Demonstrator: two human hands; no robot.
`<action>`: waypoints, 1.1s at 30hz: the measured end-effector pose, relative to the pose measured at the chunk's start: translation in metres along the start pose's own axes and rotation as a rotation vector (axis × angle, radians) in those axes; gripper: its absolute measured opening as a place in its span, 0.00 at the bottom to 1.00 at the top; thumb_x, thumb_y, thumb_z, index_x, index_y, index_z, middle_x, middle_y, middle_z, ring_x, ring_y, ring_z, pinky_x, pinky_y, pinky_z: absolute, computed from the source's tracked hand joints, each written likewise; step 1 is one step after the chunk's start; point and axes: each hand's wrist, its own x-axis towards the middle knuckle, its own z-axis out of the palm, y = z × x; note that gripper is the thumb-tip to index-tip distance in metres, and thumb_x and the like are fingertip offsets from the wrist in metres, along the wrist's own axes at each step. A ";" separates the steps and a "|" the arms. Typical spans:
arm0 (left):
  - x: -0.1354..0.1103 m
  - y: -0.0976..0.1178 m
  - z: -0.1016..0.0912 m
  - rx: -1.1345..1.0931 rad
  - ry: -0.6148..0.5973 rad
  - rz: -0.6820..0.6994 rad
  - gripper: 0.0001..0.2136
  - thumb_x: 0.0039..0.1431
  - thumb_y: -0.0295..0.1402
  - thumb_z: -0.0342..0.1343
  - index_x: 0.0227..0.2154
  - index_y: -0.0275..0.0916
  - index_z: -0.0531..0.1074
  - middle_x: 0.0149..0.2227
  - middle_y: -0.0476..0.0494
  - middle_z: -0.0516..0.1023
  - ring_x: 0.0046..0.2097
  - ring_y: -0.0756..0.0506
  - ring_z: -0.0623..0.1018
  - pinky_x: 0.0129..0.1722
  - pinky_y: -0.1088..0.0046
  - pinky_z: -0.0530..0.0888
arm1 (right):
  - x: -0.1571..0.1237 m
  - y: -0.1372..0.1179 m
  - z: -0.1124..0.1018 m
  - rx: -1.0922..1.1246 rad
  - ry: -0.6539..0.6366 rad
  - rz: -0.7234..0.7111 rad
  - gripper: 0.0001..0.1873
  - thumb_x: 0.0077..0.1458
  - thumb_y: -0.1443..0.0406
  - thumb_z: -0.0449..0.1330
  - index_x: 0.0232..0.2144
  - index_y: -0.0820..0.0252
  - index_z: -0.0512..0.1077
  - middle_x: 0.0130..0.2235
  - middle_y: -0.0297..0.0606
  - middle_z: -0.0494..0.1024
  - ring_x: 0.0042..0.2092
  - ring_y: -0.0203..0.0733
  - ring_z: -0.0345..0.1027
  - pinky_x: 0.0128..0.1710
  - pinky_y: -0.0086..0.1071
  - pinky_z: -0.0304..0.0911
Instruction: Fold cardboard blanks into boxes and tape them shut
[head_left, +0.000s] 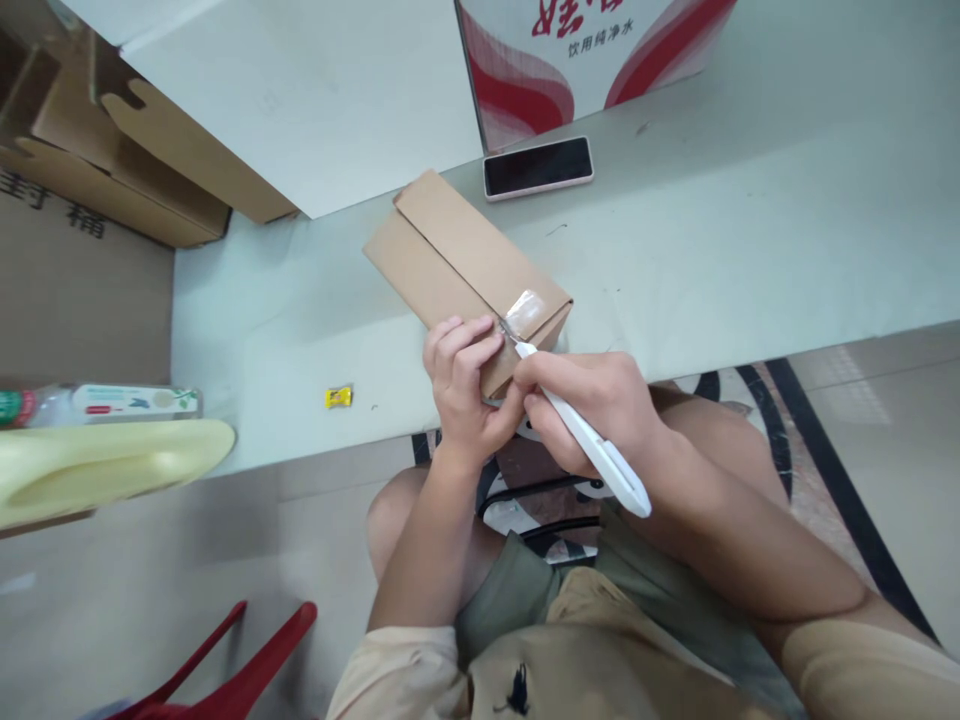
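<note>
A flat brown cardboard box [457, 255] lies slanted on the pale table [750, 230], its near end sealed with clear tape [529, 310]. My left hand [461, 385] is curled over the box's near corner and presses it down. My right hand [592, 405] is closed around a white utility knife [600, 450]. The knife's blade tip touches the tape at the box's seam, just beside my left fingers.
A black phone [538, 167] lies behind the box, in front of a red and white carton [570, 60]. A small yellow wrapper [338, 397] sits near the table's front edge. Brown cartons [112, 150] stand at left, with a bottle [97, 402] and a red chair [225, 680] below.
</note>
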 end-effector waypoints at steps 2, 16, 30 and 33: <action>0.000 0.000 0.001 0.003 0.005 -0.001 0.15 0.62 0.43 0.55 0.48 0.42 0.68 0.50 0.41 0.76 0.55 0.42 0.74 0.63 0.55 0.67 | 0.002 0.000 0.003 0.039 -0.014 0.038 0.06 0.54 0.68 0.51 0.28 0.58 0.67 0.21 0.27 0.65 0.22 0.29 0.53 0.24 0.26 0.48; 0.000 -0.006 0.004 0.013 0.004 0.043 0.15 0.63 0.44 0.51 0.48 0.43 0.68 0.50 0.41 0.74 0.55 0.42 0.73 0.63 0.54 0.67 | 0.000 0.005 0.008 0.189 0.103 0.068 0.10 0.56 0.65 0.52 0.23 0.59 0.64 0.17 0.26 0.58 0.20 0.27 0.50 0.23 0.25 0.49; 0.002 -0.010 0.001 -0.018 0.032 0.030 0.14 0.57 0.37 0.57 0.46 0.41 0.68 0.48 0.40 0.74 0.55 0.41 0.73 0.61 0.54 0.69 | -0.015 0.039 0.008 0.668 0.425 -0.125 0.14 0.61 0.59 0.53 0.24 0.55 0.64 0.16 0.28 0.58 0.16 0.32 0.48 0.17 0.31 0.45; 0.002 -0.013 -0.001 -0.033 0.017 0.033 0.15 0.56 0.36 0.58 0.47 0.42 0.68 0.49 0.41 0.74 0.55 0.41 0.73 0.61 0.55 0.69 | -0.017 0.048 0.011 0.776 0.503 -0.027 0.14 0.62 0.57 0.55 0.26 0.54 0.68 0.16 0.28 0.59 0.15 0.32 0.48 0.16 0.31 0.42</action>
